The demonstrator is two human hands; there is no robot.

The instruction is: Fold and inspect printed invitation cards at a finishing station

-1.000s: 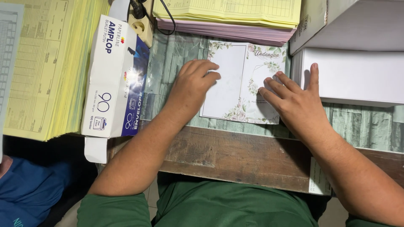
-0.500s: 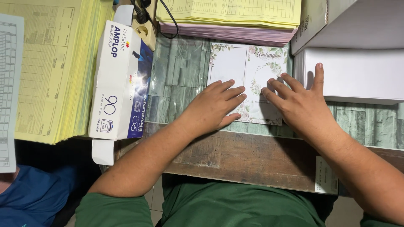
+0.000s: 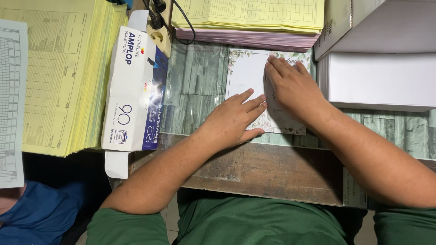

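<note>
A white card with a leafy floral border lies flat on the green wood-patterned tabletop. My left hand rests palm down on the card's lower left corner, fingers spread. My right hand presses flat on the card's right half, fingertips near its top edge. Neither hand grips anything; both only press on the card. Part of the card's right side is hidden under my right hand.
A white and blue envelope box lies left of the card. Tall yellow form stacks stand at far left, more yellow and pink sheets at the back. White boxes sit at right. A power strip lies behind the box.
My left hand slid down to the card's lower left corner. My right hand moved up and left onto the card's upper right part. The view shifted slightly.
</note>
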